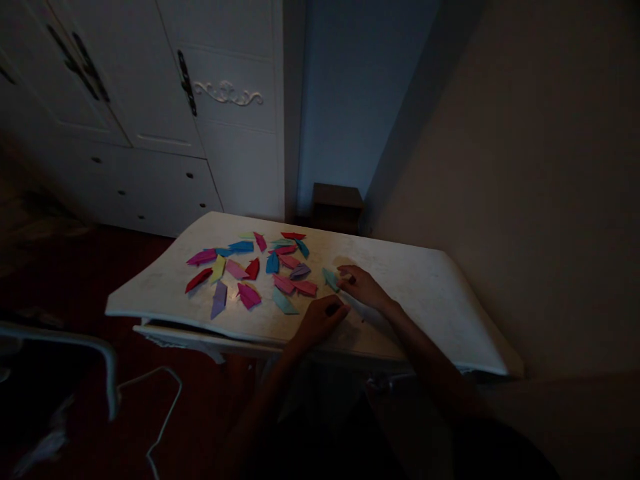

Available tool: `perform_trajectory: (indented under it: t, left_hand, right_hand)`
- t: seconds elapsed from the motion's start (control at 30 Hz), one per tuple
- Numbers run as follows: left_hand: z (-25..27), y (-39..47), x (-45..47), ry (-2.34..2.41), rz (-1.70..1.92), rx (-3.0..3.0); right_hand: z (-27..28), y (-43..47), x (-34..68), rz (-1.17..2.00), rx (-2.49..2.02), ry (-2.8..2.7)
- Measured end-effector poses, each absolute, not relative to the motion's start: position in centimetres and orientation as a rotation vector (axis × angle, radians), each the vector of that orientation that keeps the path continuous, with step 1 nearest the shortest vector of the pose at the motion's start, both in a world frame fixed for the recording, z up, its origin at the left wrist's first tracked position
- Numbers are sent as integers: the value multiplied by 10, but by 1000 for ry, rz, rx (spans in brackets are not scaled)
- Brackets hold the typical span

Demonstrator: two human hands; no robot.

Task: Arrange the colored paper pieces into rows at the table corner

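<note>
My right hand (367,288) is over the middle of the white table, its thumb and fingers pinched on a mint-green folded paper piece (330,279). Closer to the front edge, my left hand (319,321) is curled with its thumb against the fingers. Whether anything is in it cannot be made out. Left of both hands lie several folded paper pieces in many colours. Nearest are a pale green piece (285,301), a pink piece (305,288) and a greyish-purple piece (300,271). A magenta piece (249,295) and a lilac piece (219,300) lie farther left.
The white table (425,293) has a slightly pulled-out drawer (200,331) at its front left. Beyond it stand a white wardrobe (240,160) and a small brown cabinet (338,197). A wall rises at the right. A bent pale metal tube (107,360) shows at lower left.
</note>
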State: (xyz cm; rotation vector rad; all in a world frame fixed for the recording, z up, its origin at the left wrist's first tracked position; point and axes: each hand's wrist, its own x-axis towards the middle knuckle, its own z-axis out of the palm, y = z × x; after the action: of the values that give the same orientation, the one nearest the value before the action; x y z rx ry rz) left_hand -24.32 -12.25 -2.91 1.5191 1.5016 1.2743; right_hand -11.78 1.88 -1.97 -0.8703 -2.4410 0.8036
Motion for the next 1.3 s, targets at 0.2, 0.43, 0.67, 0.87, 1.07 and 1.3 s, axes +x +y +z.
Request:
perform_trajectory:
  t: [0.2, 0.43, 0.67, 0.87, 1.07, 1.3]
  left_hand:
    - [-26, -129, -241, 1484, 1289, 1502]
    - [-23, -130, -243, 1471, 1330, 1385]
    - [-24, -130, -243, 1479, 1320, 1348]
    - [-24, -129, -244, 1507, 1311, 1332]
    - [-27, -127, -246, 1551, 1305, 1356]
    - [-22, -127, -248, 1645, 1246, 1374]
  right_hand:
    - [-14, 28, -143, 694, -874, -2614]
    - [-30, 28, -134, 1067, -932, -2290]
    - [-24, 32, -102, 1273, -1018, -2050]
    - [-19, 42, -72, 1462, -949, -1692]
    - [-15, 67, -35, 1391, -921, -1490]
    - [-10, 113, 21, 1226, -1142, -1339]
